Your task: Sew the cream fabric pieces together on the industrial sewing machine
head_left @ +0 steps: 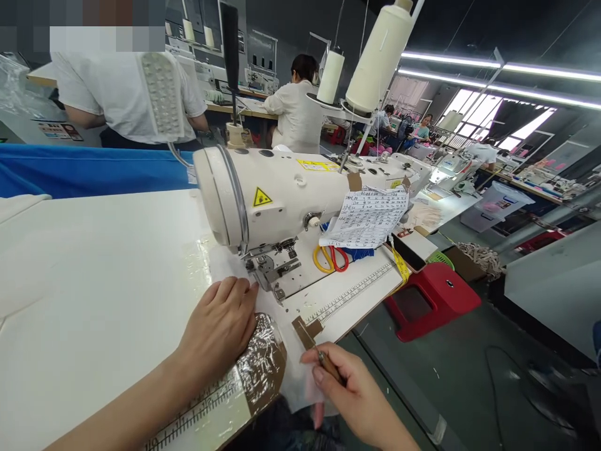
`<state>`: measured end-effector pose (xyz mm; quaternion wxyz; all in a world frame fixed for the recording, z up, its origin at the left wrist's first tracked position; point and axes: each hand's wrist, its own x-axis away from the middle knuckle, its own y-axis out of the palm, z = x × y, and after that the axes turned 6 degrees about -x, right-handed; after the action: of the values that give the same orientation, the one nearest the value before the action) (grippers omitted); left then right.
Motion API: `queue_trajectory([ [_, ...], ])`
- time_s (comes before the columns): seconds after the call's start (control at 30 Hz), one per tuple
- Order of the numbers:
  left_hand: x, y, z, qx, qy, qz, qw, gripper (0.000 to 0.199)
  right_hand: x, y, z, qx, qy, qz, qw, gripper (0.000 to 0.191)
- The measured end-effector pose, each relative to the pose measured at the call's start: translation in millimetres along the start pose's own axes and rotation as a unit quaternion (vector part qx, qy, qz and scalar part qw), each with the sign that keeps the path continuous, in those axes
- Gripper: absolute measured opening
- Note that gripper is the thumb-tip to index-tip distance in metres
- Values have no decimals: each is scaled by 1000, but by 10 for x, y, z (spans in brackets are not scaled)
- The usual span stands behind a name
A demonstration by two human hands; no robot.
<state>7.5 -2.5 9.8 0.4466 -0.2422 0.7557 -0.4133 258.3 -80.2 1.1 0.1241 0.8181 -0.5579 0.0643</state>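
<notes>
My left hand (225,319) lies on thin white cloth (270,304) beside the needle area of a white sewing machine (277,194). Its fingers rest flat on the cloth, close together, near the presser foot (258,266). The cloth runs from under the machine's head down over the table's front edge. At that edge, my right hand (352,388) is closed around a wooden-handled awl (331,366), whose tip is hard to make out against the cloth. Some of the cloth hangs beneath the right fingers.
Yellow-and-red-handled scissors (331,259) lie behind the needle plate. A handwritten sheet (369,216) hangs from the machine. Shiny brown tape (263,363) and a printed ruler (352,294) mark the table. A red stool (436,297) stands right; other people sit at machines beyond.
</notes>
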Motion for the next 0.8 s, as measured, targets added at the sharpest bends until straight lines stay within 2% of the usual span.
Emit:
queue_trajectory([
  [0.13,-30,-14,-40,-10,-5,-42,999,44,8,228,200,-201,46,-23,978,58],
  [0.23,-14,-5,-58,-2,-2,-23,1000,41,55,343,251,-252,60,-17,966,57],
  [0.37,30,-5,-54,11,13,13,1000,38,93,369,182,-201,51,1,978,56],
  [0.53,31,13,-62,12,5,6,1000,42,74,328,223,-122,32,11,992,59],
  [0.8,-15,148,-151,6,-3,18,1000,43,56,249,312,2,-24,24,999,57],
])
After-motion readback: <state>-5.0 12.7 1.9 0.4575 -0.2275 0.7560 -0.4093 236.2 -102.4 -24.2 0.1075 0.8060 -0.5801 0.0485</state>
